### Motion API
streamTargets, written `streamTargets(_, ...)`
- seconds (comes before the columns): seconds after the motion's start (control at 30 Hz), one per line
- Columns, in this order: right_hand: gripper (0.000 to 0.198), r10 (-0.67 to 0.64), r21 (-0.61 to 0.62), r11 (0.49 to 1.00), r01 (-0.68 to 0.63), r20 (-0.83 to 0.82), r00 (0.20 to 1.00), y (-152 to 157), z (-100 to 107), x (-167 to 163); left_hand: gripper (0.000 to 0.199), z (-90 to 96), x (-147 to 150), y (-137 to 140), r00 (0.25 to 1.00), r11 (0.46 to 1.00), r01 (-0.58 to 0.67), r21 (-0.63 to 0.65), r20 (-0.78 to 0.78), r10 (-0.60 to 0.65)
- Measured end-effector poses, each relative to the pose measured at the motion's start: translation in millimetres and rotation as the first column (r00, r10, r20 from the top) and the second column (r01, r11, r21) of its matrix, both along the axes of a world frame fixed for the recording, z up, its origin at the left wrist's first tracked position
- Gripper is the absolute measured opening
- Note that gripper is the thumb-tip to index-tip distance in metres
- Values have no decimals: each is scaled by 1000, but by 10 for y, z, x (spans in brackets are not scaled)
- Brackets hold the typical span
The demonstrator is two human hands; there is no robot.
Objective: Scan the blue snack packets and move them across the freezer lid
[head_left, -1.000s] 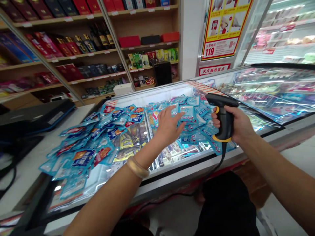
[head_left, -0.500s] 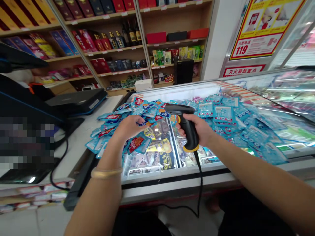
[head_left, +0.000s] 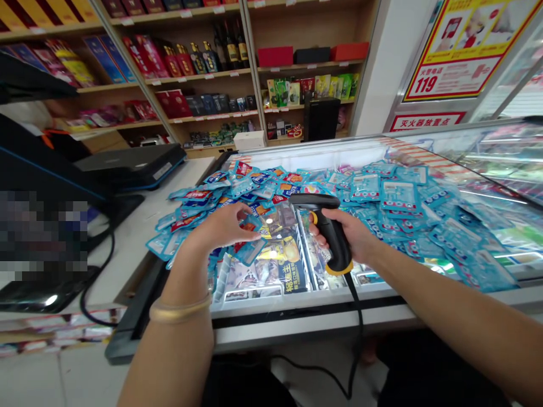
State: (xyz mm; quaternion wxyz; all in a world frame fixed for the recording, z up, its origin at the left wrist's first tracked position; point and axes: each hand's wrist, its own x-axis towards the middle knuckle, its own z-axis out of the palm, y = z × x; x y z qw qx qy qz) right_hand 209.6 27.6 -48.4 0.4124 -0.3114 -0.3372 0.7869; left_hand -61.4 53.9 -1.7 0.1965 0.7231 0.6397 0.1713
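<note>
My right hand [head_left: 354,233] grips the handle of a black and yellow barcode scanner [head_left: 335,232]; its head points left and its cable hangs down in front. My left hand [head_left: 223,226] hovers at the left heap of blue snack packets [head_left: 197,196], thumb and fingers apart. A blue packet [head_left: 251,252] with a pale label lies just below the left thumb, and I cannot tell whether they touch. To the right of the scanner spreads another heap of blue packets [head_left: 399,195], several with pale backs up.
The packets lie on the glass top of a chest freezer [head_left: 263,333], with frozen goods [head_left: 292,263] showing through. At left stand a counter [head_left: 150,217] and a black device [head_left: 131,164]. Shelves [head_left: 199,78] of boxes and bottles stand behind. The scanner cable [head_left: 355,339] loops below the freezer's edge.
My left hand's thumb and fingers have spread apart. The view has shifted slightly, and the scanner in my right hand appears a little further right and lower.
</note>
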Motion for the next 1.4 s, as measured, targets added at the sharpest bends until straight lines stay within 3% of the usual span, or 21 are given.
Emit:
streamTargets(0.07, 25, -3, 6, 1000, 3, -10, 1000, -11, 10, 2, 55, 4, 58, 3, 959, 999, -22, 37, 284, 10)
streamTargets(0.1, 25, -4, 7, 1000, 4, -15, 1000, -16, 14, 6, 56, 5, 92, 3, 896, 999, -28, 20, 444, 16)
streamTargets(0.2, 25, -2, 15, 1000, 2, -32, 999, -28, 25, 21, 51, -11, 197, 5, 600, 986, 45, -158, 794, 100)
streamTargets(0.3, 26, 13, 24, 1000, -12, -48, 999, -36, 33, 28, 46, -65, 299, 22, 398, 933, 139, -331, 882, 253)
streamTargets(0.4, 27, 31, 35, 999, -29, -59, 998, -45, 38, 23, 42, -147, 408, 47, 312, 904, 137, -405, 884, 349)
streamTargets(0.63, 28, 65, 52, 997, -62, -61, 996, -74, 56, 2, 31, -273, 619, 40, 294, 901, 48, -430, 869, 399)
streamTargets(1.03, 28, 71, 60, 996, -68, -58, 996, -80, 43, -7, 27, -274, 628, 41, 268, 894, 68, -443, 871, 411)
streamTargets(1.27, 25, 73, 61, 996, -67, -113, 991, -32, 56, 18, 37, -150, 657, 39, 98, 858, 157, -490, 872, 480)
streamTargets(1.4, 25, -49, 106, 992, 64, -132, 990, -83, 179, 243, 18, -85, 902, 65, 200, 883, 105, -458, 879, 432)
